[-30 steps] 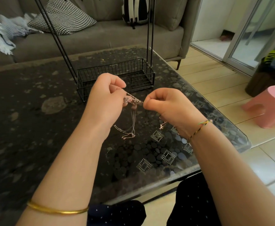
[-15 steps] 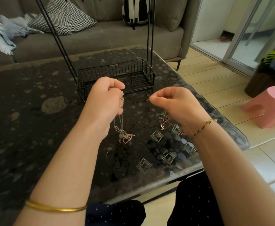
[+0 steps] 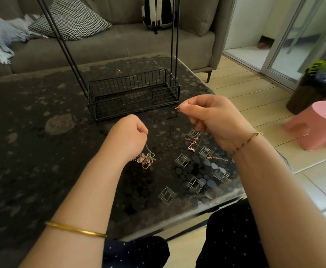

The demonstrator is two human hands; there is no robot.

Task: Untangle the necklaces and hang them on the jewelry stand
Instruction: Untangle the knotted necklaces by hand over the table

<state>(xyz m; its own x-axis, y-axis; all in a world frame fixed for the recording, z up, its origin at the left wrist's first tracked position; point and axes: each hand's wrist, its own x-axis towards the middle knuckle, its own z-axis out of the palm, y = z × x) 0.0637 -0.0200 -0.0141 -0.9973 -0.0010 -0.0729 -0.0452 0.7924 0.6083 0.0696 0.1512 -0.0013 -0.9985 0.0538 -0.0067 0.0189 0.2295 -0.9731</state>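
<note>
Untangling step, in front of the jewelry stand (image 3: 133, 93): left hand (image 3: 128, 135) pinches a strand of the knotted necklaces (image 3: 144, 160); right hand (image 3: 214, 120) pinches a chain end (image 3: 177, 108); next, probably ease that strand free gently

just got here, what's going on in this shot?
A person is untangling necklaces at a glass table. The left hand grips a chain with a tangled clump dangling below it, low over the table. The right hand pinches a chain end, held apart from the clump. A rose-gold chain lies loose beneath it. Nothing hangs on the visible part of the jewelry stand.
</note>
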